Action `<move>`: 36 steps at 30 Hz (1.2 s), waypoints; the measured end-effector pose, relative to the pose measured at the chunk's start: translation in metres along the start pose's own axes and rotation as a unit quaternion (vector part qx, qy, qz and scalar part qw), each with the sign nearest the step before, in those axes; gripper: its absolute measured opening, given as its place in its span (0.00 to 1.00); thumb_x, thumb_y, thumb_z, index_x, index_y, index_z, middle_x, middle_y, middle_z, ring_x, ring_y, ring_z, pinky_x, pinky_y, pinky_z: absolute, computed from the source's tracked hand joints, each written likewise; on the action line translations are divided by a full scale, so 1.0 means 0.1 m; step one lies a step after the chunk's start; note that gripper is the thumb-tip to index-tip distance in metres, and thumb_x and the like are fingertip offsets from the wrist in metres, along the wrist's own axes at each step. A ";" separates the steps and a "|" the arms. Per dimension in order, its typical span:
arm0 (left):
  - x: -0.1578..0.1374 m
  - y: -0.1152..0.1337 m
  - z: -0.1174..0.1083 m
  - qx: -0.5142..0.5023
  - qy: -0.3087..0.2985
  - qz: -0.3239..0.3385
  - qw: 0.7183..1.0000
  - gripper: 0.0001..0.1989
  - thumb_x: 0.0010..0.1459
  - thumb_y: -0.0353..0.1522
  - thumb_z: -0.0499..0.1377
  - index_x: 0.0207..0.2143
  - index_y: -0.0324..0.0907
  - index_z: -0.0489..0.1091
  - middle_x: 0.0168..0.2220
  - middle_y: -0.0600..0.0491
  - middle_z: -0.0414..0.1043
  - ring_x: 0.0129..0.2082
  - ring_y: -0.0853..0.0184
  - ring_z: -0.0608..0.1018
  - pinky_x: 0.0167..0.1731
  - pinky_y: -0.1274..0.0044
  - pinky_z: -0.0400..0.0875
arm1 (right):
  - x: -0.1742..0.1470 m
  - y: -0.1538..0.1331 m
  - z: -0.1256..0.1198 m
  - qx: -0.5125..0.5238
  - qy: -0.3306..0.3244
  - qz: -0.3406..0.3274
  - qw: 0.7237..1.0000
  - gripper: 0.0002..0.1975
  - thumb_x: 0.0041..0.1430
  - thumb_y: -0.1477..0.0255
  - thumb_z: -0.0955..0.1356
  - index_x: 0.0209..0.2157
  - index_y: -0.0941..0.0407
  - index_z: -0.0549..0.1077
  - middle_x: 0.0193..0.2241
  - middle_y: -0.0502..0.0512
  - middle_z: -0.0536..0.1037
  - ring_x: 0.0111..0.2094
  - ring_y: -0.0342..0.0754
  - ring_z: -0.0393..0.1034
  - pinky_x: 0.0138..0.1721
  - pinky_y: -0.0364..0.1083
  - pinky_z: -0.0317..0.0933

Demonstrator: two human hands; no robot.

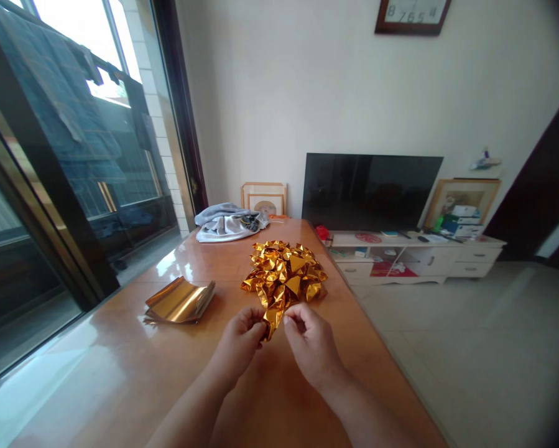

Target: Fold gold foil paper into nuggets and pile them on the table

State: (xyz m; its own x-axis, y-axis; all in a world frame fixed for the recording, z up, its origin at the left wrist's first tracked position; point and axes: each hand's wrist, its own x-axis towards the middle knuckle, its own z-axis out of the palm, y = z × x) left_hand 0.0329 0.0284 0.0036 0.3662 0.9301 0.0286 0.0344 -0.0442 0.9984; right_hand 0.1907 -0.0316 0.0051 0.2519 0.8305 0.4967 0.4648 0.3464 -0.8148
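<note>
Between my two hands is a partly folded piece of shiny gold foil paper (273, 317). My left hand (242, 339) is closed on its left side, thumb pressed against the fingers. My right hand (309, 339) pinches at its upper right edge; the fingertips are partly hidden. Just beyond, a heap of folded gold foil pieces (286, 269) lies on the wooden table (242, 404). Left of my hands rests a stack of flat gold foil sheets (179, 302), slightly curled.
A grey and white bundle of cloth (230, 223) lies at the table's far end. The table's right edge drops to the tiled floor (414, 336). A television (370, 191) stands on a low white cabinet (428, 261) beyond. Glass sliding doors (74, 155) are at the left.
</note>
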 end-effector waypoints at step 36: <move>0.00 -0.10 -0.01 0.207 -0.006 0.197 0.958 0.22 0.54 0.22 0.54 0.50 0.44 0.71 0.46 0.50 0.75 0.46 0.62 0.76 0.47 0.70 0.72 | 0.09 0.26 0.00 0.053 -0.015 0.143 0.988 0.10 0.57 0.67 0.67 0.39 0.56 0.76 0.28 0.52 0.80 0.28 0.48 0.72 0.28 0.44 0.63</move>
State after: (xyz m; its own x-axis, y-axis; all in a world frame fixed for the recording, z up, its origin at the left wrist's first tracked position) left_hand 0.0316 0.0298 -0.0063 0.4375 0.8071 0.3964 0.2568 -0.5346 0.8051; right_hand 0.2045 -0.0156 -0.0115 0.3354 0.9128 0.2332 0.2865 0.1370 -0.9482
